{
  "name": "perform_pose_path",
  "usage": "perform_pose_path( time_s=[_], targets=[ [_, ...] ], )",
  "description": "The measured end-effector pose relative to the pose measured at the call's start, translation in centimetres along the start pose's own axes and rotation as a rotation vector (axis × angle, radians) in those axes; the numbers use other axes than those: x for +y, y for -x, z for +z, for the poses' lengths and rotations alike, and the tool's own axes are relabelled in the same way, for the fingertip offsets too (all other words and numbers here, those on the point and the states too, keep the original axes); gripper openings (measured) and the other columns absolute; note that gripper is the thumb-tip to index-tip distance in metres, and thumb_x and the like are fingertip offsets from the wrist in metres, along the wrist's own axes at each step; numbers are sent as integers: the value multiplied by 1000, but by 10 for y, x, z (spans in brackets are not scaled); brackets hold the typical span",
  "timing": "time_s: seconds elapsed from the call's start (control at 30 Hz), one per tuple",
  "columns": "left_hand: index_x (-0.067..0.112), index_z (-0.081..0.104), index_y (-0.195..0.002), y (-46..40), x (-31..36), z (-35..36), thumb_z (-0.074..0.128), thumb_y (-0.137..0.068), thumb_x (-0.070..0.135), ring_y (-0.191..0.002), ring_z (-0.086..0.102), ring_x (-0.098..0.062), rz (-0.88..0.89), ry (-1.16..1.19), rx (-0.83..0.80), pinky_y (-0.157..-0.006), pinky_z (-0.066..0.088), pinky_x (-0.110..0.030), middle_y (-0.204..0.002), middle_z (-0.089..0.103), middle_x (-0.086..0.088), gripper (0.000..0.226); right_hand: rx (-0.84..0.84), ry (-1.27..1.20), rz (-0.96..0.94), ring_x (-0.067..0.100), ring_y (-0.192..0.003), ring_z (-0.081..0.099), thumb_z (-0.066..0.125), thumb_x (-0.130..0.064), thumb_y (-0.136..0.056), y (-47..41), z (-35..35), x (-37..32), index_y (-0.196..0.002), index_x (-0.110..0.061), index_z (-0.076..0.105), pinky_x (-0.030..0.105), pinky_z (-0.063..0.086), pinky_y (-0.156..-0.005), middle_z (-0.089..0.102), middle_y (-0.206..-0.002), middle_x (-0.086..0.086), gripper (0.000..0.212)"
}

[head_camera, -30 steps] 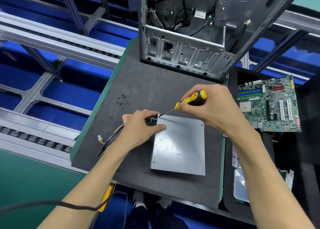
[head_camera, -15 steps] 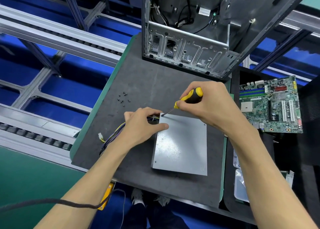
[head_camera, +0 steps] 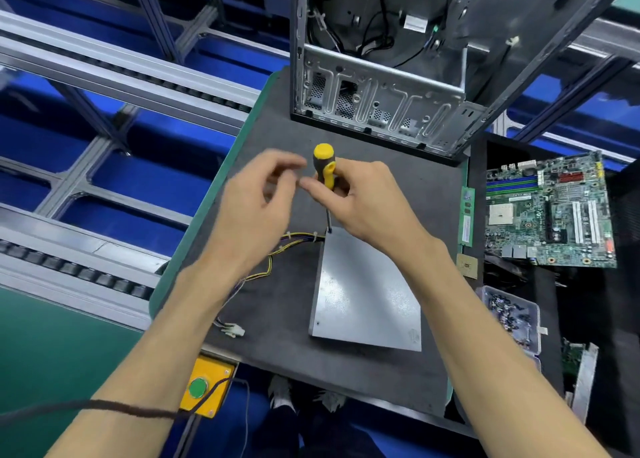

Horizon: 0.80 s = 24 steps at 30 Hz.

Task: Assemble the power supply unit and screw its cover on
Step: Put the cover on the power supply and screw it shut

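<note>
Fingers (head_camera: 311, 189) of the right hand (head_camera: 360, 201) clamp the screwdriver (head_camera: 324, 172) upright, tip on the far-left corner of the power supply unit (head_camera: 363, 295). Left hand (head_camera: 258, 201) hovers just left of the handle, fingers loosely curled, holding nothing. The unit lies flat on the surface (head_camera: 287, 284), below and nearer the person than both hands; the shaft's long axis stands near vertical over that corner.
</note>
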<state>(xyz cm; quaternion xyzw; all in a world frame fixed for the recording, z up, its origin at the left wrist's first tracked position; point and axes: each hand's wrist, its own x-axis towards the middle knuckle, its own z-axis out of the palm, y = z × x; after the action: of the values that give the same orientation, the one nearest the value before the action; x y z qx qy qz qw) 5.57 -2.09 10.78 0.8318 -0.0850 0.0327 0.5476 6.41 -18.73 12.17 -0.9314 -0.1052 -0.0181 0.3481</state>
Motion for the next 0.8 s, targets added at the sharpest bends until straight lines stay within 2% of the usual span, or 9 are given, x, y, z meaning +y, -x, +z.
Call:
perform_pose_path(
  time_s=[0.1,0.23,0.3,0.4,0.47,0.53,0.6,0.7,0.8],
  targets=[
    [22,65,-99,-14,36,-10,69,-87,49,-70,61,-16,154,-53,13,-63,52,-27,-81,63,2,30,7,13,-9,14,-50,38,68,-33,-92,-2,-1,-1,-59,-29,34,26,28,-51,36,-45,-6,47],
    [12,66,-91,-28,59,-11,80,-83,25,-67,54,-16,270,-312,-96,-68,50,-40,-76,60,-3,20,-3,-90,-8,8,-52,44,68,-36,-88,2,-4,2,-66,-38,48,14,35,-54,45,-48,-10,31],
    [10,70,-97,-33,64,-15,74,-85,11,-78,60,-19,327,-375,-202,-77,51,-42,-87,64,-4,13,-39,-128,-8,10,-53,39,66,-37,-89,5,-8,6,-70,-32,52,15,35,-55,45,-51,-8,24],
    [10,75,-105,-34,71,-22,64,-83,-5,-95,65,-20,396,-366,-393,-91,50,-39,-102,70,-4,29,-36,-230,-27,7,-55,36,69,-19,-90,7,-18,15,-67,-38,49,17,33,-56,41,-56,-10,36],
    [15,70,-119,-31,75,-19,71,-85,7,-99,65,-16,347,-349,-390,-93,51,-36,-107,70,0,35,-36,-256,-29,7,-55,35,73,-21,-87,9,-22,19,-67,-37,51,15,32,-55,42,-57,-9,34],
    [19,69,-117,-31,79,-14,78,-84,26,-90,62,-16,317,-403,-300,-86,52,-38,-102,65,2,36,-41,-291,-10,8,-55,35,79,-26,-84,11,-20,21,-71,-23,52,16,31,-54,42,-57,-9,30],
    [17,74,-105,-33,81,-12,75,-86,21,-85,61,-18,326,-446,-289,-82,52,-42,-96,65,1,20,-48,-328,9,7,-55,37,82,-26,-83,12,-19,21,-83,-14,59,17,34,-56,44,-59,-10,26],
    [14,76,-111,-34,87,-14,66,-83,-3,-96,67,-19,364,-441,-442,-91,52,-39,-103,72,1,34,-68,-342,-39,6,-56,40,77,-17,-87,14,-21,24,-83,-36,62,21,38,-59,46,-60,-12,24],
    [16,71,-115,-31,92,-11,78,-82,23,-91,64,-14,306,-444,-380,-88,53,-36,-102,67,4,34,-74,-370,4,13,-59,33,78,-15,-83,12,-22,26,-74,-17,53,30,33,-56,42,-60,-4,27]
  ],
)
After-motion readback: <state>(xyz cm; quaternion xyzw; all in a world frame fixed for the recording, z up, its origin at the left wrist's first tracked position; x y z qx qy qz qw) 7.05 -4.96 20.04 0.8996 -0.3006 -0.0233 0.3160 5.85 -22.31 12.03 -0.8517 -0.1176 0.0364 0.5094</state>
